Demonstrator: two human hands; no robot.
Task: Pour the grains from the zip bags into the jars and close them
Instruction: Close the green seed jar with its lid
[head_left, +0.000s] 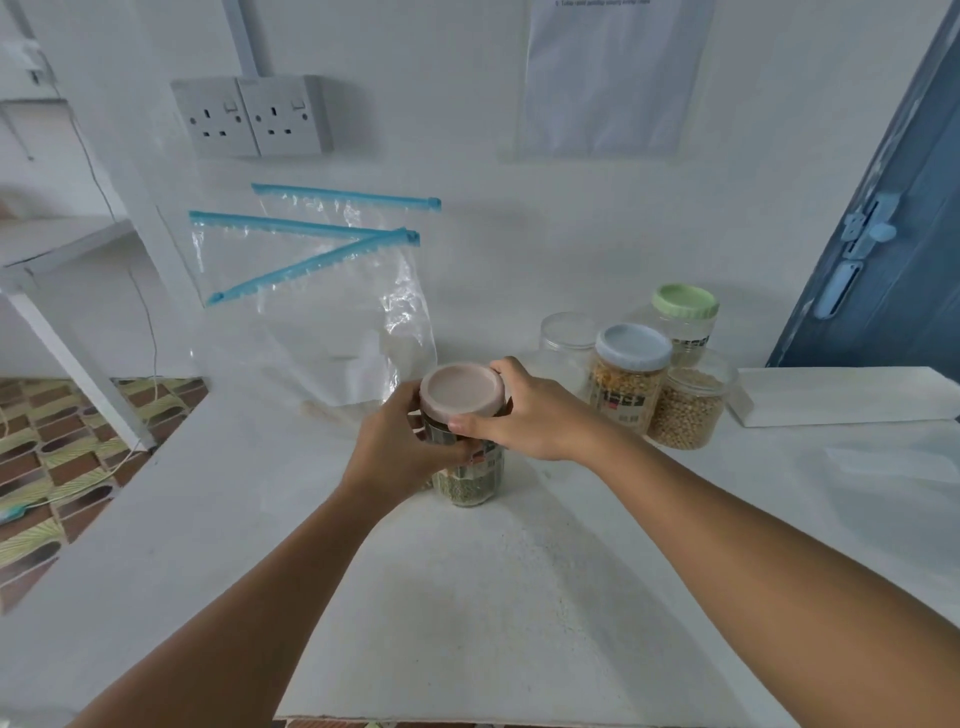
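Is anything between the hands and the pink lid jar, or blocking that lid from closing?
Nothing visible. The left hand grips the jar body and the right hand holds the pink lid, which already sits on the jar's mouth.

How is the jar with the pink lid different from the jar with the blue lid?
The pink-lid jar holds greenish grains; the blue-lid jar holds yellow ones. The pink-lid jar is held by both hands, the left hand round its body and the right hand on the lid; the blue-lid jar stands untouched. The pink-lid jar stands alone near the front; the blue-lid jar is grouped with other jars. Both are clear, upright and labelled.
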